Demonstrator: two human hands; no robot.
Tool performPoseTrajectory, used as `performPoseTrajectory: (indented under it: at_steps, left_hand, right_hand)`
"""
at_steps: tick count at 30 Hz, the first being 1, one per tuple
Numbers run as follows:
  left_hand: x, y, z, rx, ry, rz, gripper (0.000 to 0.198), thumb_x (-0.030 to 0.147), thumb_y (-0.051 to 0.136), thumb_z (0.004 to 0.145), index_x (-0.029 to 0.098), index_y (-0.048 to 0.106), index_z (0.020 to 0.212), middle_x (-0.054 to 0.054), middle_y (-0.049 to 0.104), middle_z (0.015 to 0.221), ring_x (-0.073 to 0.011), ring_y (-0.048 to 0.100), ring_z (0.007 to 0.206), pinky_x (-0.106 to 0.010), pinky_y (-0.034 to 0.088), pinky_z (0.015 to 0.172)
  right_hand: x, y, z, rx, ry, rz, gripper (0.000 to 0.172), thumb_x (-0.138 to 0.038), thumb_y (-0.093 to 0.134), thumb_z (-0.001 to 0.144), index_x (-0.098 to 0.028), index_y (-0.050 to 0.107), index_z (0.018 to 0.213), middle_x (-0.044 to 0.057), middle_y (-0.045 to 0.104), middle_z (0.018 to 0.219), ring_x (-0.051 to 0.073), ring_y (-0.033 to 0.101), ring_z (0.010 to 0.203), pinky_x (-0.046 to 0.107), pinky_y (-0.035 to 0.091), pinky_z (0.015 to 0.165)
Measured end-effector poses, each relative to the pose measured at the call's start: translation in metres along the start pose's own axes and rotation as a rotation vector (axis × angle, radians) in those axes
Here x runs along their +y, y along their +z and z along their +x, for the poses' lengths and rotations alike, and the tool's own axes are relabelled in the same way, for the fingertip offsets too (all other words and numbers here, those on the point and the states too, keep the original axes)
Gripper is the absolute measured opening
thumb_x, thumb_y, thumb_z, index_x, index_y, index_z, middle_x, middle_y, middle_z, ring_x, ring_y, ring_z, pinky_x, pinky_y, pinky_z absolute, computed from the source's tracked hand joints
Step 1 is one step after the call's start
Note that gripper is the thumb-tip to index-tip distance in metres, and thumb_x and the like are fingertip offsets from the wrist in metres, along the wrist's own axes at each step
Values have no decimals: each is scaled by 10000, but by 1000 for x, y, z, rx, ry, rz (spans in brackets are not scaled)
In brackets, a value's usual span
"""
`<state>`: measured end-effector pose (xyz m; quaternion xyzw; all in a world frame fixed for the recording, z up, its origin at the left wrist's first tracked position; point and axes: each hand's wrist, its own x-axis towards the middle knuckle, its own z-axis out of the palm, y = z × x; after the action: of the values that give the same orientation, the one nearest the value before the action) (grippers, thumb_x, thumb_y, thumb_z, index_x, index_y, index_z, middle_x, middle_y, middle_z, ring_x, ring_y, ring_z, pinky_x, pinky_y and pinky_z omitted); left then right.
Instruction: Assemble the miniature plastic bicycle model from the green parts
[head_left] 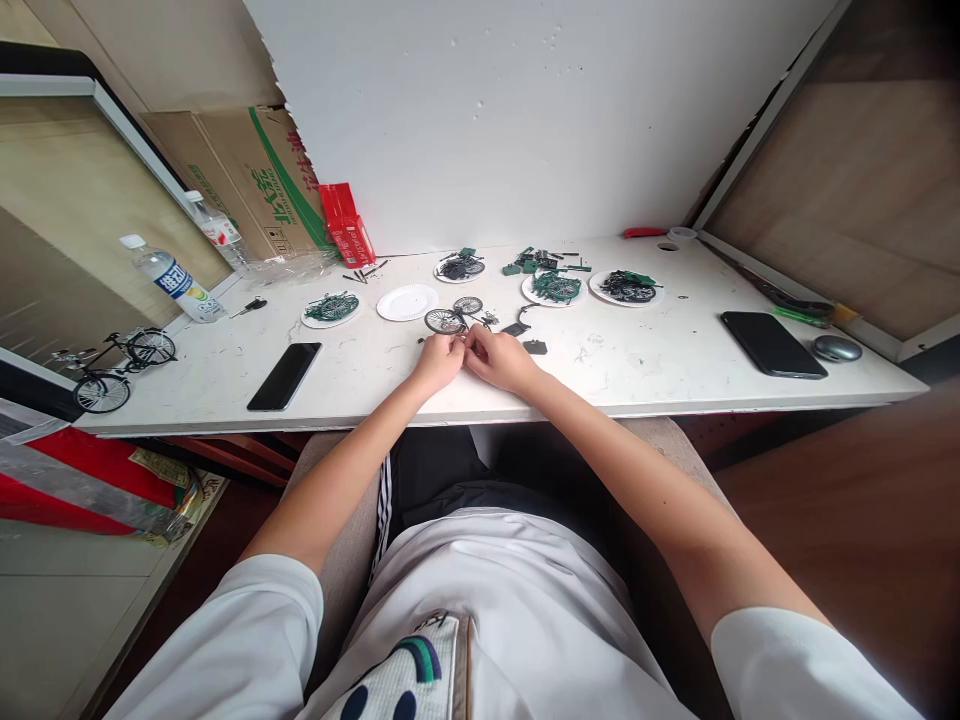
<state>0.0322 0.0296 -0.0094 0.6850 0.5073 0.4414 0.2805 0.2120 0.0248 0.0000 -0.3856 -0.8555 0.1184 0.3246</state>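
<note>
My left hand [439, 360] and my right hand [499, 358] meet at the middle of the white table [637, 370], fingers pinched together on a small dark part that is too tiny to name. Just beyond the fingertips stands a partly built model bicycle [456, 316] with two spoked wheels. Loose black pieces [534, 346] lie to the right of my right hand. Paper plates hold green and black model parts [331, 307] [556, 288] [628, 286] [459, 267]; one plate [406, 302] is bare.
A black phone [285, 376] lies at the left, another phone [772, 344] and a grey mouse [837, 348] at the right. A finished model bicycle [116, 368] stands at the far left edge, near two water bottles [171, 280]. A red box [346, 226] leans on the wall.
</note>
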Motion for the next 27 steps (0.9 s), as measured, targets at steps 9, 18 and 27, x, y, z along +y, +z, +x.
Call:
performPoseTrajectory:
  at_steps: [9, 18, 27]
  left_hand:
    - [1, 0, 0, 0, 7, 10, 167, 143, 542, 929, 198, 665, 830, -75, 724, 809, -226, 673, 785, -354, 571, 838]
    - [0, 0, 0, 9, 13, 3, 152, 166, 563, 916, 198, 671, 813, -82, 724, 801, -241, 686, 827, -360, 574, 865]
    - [-2, 0, 1, 6, 11, 12, 163, 160, 545, 917, 197, 671, 820, -86, 726, 814, -238, 681, 820, -357, 573, 851]
  right_hand:
    - [-3, -2, 0, -11, 13, 5, 166, -313, 523, 998, -213, 617, 1093, 56, 735, 797, 228, 608, 653, 298, 313, 621]
    - [-2, -2, 0, -14, 13, 3, 172, -311, 528, 995, -212, 618, 1102, 61, 746, 817, 231, 617, 669, 301, 319, 627]
    - [-2, -1, 0, -15, 17, 2, 189, -319, 528, 991, -205, 624, 1107, 69, 752, 835, 231, 620, 674, 305, 317, 625]
